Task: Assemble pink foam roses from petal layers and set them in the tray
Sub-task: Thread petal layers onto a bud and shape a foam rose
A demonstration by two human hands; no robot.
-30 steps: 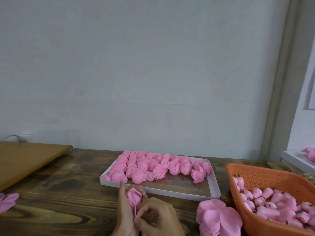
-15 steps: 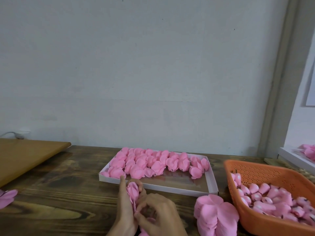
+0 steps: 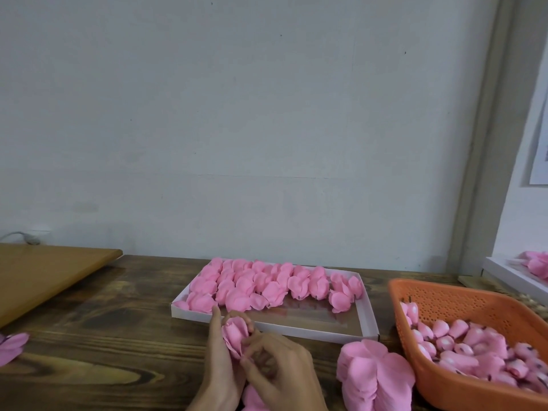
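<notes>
Just in front of the tray's (image 3: 368, 317) near-left corner, above the counter (image 3: 103, 336), the left hand (image 3: 221, 360) cups a half-made rose (image 3: 235, 333), fingers curled up around its side. The right hand (image 3: 278, 372) pinches at its base, seemingly pressing a petal layer snug. The wrapping step looks under way. Next, I'd judge, comes another layer from the stack of petal layers (image 3: 373, 378) right of the tray's front edge, or, if the rose is complete, setting it in the bare front strip of the tray, before the finished roses (image 3: 267, 284).
</notes>
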